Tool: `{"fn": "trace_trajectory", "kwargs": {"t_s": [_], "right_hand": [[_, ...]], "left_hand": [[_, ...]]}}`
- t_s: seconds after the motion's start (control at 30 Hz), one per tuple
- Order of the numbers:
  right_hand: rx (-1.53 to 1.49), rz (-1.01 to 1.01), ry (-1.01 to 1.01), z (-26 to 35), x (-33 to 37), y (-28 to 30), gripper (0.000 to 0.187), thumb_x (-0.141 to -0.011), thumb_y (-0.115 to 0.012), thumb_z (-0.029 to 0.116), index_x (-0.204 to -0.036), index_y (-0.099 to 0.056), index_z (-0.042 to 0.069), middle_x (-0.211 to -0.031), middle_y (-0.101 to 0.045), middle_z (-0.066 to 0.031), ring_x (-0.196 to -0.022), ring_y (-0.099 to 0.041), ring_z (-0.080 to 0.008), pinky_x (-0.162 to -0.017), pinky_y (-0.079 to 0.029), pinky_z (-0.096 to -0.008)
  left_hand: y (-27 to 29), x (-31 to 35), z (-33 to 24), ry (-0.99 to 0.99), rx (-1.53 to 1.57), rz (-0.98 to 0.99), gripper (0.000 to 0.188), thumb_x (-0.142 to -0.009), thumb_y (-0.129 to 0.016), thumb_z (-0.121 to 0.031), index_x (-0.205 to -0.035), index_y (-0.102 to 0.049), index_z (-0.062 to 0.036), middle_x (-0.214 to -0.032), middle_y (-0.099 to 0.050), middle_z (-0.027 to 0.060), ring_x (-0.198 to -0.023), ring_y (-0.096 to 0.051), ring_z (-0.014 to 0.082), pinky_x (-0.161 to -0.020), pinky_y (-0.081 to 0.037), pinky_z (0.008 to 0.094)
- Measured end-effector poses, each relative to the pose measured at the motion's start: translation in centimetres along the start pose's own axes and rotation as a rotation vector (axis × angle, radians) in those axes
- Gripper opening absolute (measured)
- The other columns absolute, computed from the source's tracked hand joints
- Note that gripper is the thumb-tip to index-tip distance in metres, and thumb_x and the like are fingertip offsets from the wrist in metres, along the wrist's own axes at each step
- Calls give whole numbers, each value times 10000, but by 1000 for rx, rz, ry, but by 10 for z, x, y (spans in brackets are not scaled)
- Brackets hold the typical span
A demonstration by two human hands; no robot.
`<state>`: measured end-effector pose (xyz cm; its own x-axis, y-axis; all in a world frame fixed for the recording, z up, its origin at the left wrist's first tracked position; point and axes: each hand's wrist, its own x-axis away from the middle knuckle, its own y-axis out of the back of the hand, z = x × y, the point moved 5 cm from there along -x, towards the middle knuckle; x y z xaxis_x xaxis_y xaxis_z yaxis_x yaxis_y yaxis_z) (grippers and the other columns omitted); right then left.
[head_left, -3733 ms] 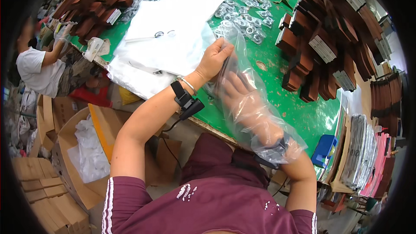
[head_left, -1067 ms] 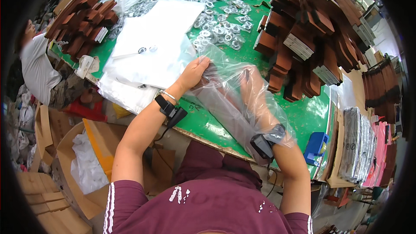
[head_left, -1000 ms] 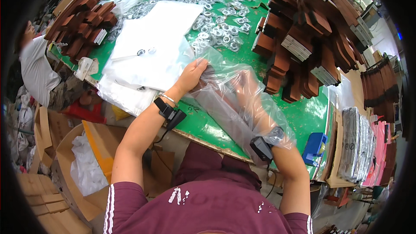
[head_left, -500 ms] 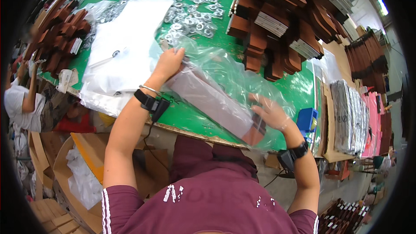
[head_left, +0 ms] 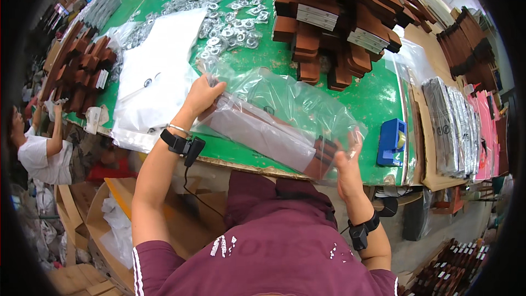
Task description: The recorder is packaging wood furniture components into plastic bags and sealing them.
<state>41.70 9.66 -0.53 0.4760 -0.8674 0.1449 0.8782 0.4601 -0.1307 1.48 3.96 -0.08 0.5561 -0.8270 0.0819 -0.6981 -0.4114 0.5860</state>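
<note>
A long clear plastic bag (head_left: 274, 85) lies slantwise along the near edge of the green table. Inside it is a flat reddish-brown board (head_left: 318, 165), mostly covered by a white sheet (head_left: 263, 137). My left hand (head_left: 203, 96) is closed on the bag at its left end, with some of the fingers hidden behind the plastic. At the other end my right hand (head_left: 349, 167) holds itself upright against the bag, its thumb and fingers apart. Left of the bag lies a pile of flat white plastic bags (head_left: 159, 71).
Brown wooden pieces (head_left: 334, 38) are stacked high at the back right. Many small ring-shaped parts in clear packets (head_left: 230, 22) cover the far table (head_left: 263, 68). A blue tape dispenser (head_left: 392, 142) stands on the right. At far left works another person (head_left: 44, 148). Open cardboard boxes (head_left: 126, 208) are below.
My right hand has turned from lying over the bag's right end to standing upright against it. The bag and my left hand have shifted slightly left and down in view.
</note>
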Motion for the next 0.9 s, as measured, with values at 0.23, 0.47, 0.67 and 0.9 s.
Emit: {"fn": "trace_trajectory", "kwargs": {"t_s": [0.23,0.47,0.67,0.9], "right_hand": [[6,-167,-182,-10,-21,21,873,-909,-666,143,-1543,-73,56,-1436,-412,-206,-1233,-519,-303,-980,-476,-394],[-107,-85,-51,77,-25,16,178,-971,-595,145,-1085,-658,24,-703,-526,56,-496,-392,-6,-413,-294,-167],[729,197,725,280,5,-93,233,-966,-591,165,-1105,-650,-12,-628,-489,47,-495,-362,-14,-462,-285,-202],[1183,-3,965,378,43,-218,187,-887,-690,195,-955,-682,21,-805,-629,-107,-712,-599,-226,-667,-487,-323]], "left_hand": [[-5,6,4,27,115,-7,150,-790,-638,-134,-855,-583,-11,-723,-620,58,-613,-570,128,-585,-472,292],[6,29,21,-111,501,-253,86,-871,-632,-106,-876,-605,-24,-774,-628,14,-670,-554,81,-614,-455,243],[-17,41,27,-124,1065,-364,118,-931,-610,-137,-997,-637,-43,-902,-652,29,-802,-601,113,-732,-489,255],[-84,75,-28,-12,1593,226,904,-909,-335,-749,-1444,-363,-21,-1383,-499,152,-1298,-455,296,-1105,-356,455]]}}
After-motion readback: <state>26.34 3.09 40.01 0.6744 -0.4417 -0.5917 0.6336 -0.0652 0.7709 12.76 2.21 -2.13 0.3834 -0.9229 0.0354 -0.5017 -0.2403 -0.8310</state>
